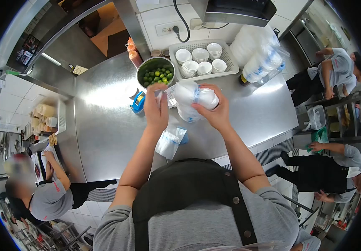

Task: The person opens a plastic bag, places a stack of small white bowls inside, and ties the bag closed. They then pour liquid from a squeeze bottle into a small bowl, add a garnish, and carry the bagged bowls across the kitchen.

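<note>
My right hand (214,108) is wrapped around a clear plastic sleeve of white disposable cups (188,93) with blue print, held over the steel counter. My left hand (157,109) is raised just left of the sleeve, fingers curled in, with a bit of clear plastic (160,98) showing at them. Another plastic-wrapped stack (188,113) lies under the sleeve, partly hidden. Nearer to me, a flat plastic bag (171,143) with blue lettering rests on the counter. A blue tape dispenser (137,103) stands left of my left hand.
Behind my hands are a metal bowl of limes (156,75) and a grey basket (233,66) of white bowls. Large bagged stacks (259,54) stand back right; orange-capped bottles (134,55) back left. A co-worker (50,192) is at left, others (327,167) at right.
</note>
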